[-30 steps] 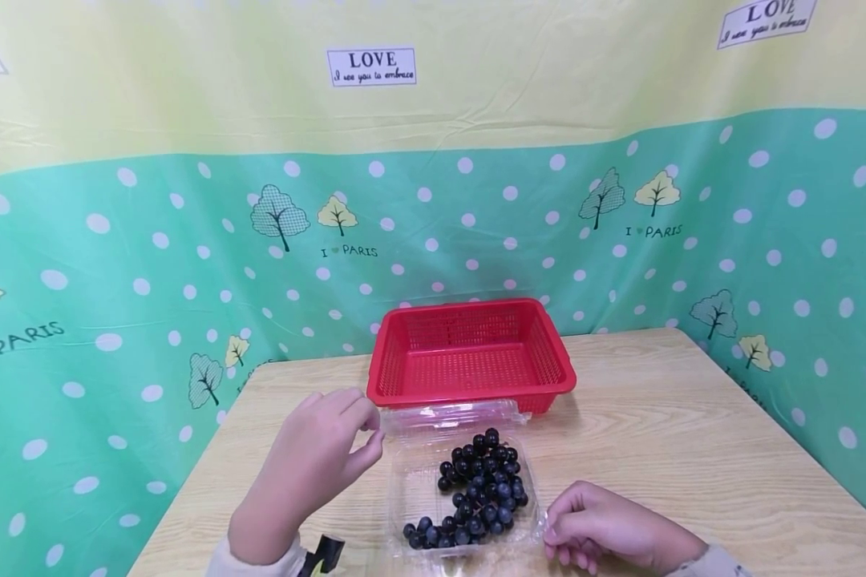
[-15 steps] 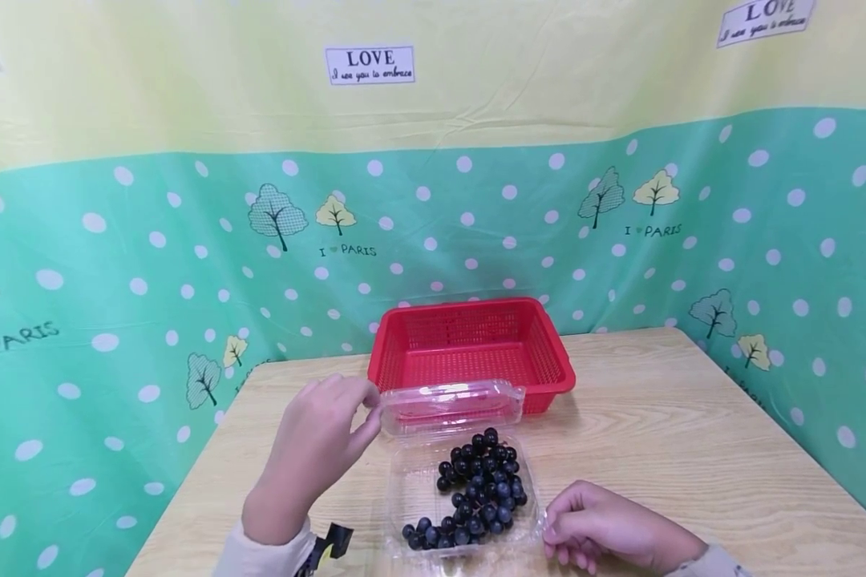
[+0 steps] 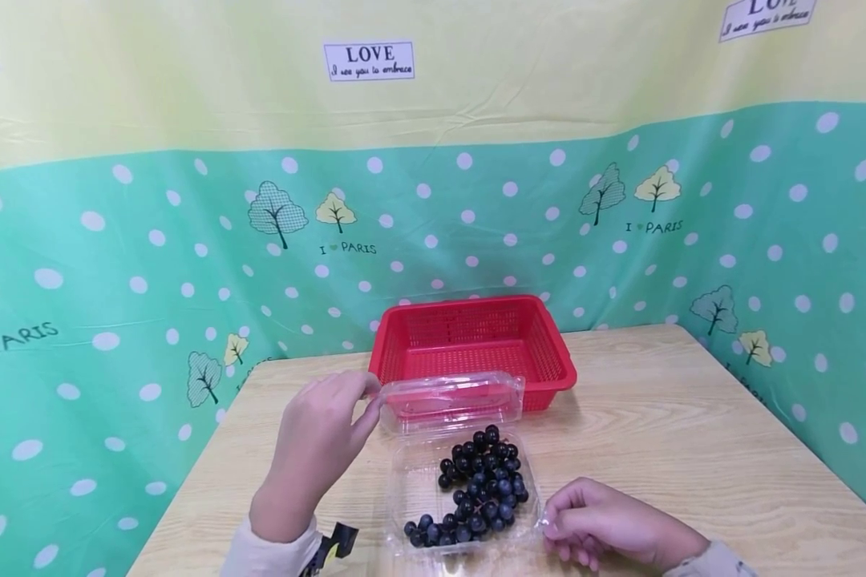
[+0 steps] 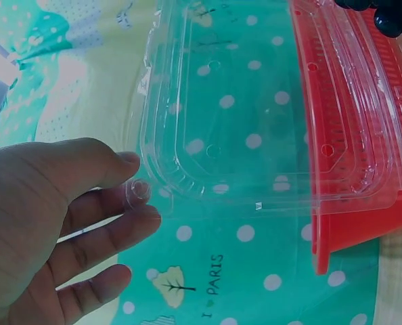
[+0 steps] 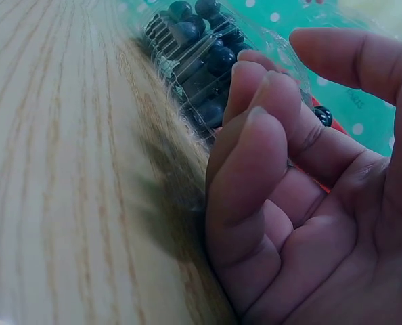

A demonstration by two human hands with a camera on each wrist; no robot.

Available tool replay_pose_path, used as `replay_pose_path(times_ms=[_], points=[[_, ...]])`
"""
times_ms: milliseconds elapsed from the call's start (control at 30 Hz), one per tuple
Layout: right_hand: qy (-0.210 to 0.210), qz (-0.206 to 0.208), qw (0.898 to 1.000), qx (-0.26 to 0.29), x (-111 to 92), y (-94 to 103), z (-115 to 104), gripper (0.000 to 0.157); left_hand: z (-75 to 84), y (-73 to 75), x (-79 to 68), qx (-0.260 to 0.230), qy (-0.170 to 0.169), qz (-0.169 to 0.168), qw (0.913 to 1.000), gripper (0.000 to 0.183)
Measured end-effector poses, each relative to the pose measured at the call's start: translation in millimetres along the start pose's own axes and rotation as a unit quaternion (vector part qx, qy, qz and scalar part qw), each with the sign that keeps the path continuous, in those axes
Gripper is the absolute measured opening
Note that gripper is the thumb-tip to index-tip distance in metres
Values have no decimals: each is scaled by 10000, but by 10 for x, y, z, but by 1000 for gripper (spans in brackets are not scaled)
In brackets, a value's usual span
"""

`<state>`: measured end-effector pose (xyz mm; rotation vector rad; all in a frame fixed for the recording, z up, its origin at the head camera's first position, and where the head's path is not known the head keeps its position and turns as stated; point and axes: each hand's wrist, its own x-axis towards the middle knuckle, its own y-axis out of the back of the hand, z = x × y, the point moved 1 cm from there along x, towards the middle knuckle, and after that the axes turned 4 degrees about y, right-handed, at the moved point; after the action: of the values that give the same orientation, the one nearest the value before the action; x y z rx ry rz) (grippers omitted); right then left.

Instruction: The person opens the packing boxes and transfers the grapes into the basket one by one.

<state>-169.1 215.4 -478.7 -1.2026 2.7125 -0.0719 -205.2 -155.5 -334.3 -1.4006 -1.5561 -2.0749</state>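
A clear plastic clamshell box (image 3: pixel 411 489) lies open on the table, with a bunch of dark grapes (image 3: pixel 487 493) in its base. Its see-through lid (image 3: pixel 451 398) stands raised at the back. My left hand (image 3: pixel 321 449) pinches a corner tab of that lid between thumb and fingers; in the left wrist view the tab shows at the fingertips. At the base's front right corner, the thumb and forefinger of my right hand (image 3: pixel 609 525) pinch the plastic edge, and the other fingers are curled near the tabletop.
A red plastic basket (image 3: pixel 469 397) stands behind the box, and the raised lid overlaps its front in the head view. The wooden table (image 3: pixel 664 433) ends at a green and yellow patterned cloth (image 3: pixel 433 208) at the back and sides.
The lid has swung upward from lying low behind the base to standing raised, with my left hand moving along slightly upward. My right hand has stayed at the box's corner.
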Motion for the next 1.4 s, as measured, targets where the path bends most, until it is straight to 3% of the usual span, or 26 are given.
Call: replay_pose_path(times_ms=[433, 667, 1000, 1400], points=[[-76, 457, 9985, -304, -14, 9, -54, 43, 9, -7, 27, -20, -29, 135, 9999, 15], [101, 752, 9951, -628, -6, 4, -168, 40, 7, 25, 28, 24, -20, 210, 9998, 12], [525, 1176, 9776, -1665, 65, 21, -439, 28, -2, 38, 30, -124, 72, 101, 9998, 13], [666, 1266, 9656, -2170, 206, 68, -812, 20, -18, 18, 1, -168, 129, -2, 9998, 16]])
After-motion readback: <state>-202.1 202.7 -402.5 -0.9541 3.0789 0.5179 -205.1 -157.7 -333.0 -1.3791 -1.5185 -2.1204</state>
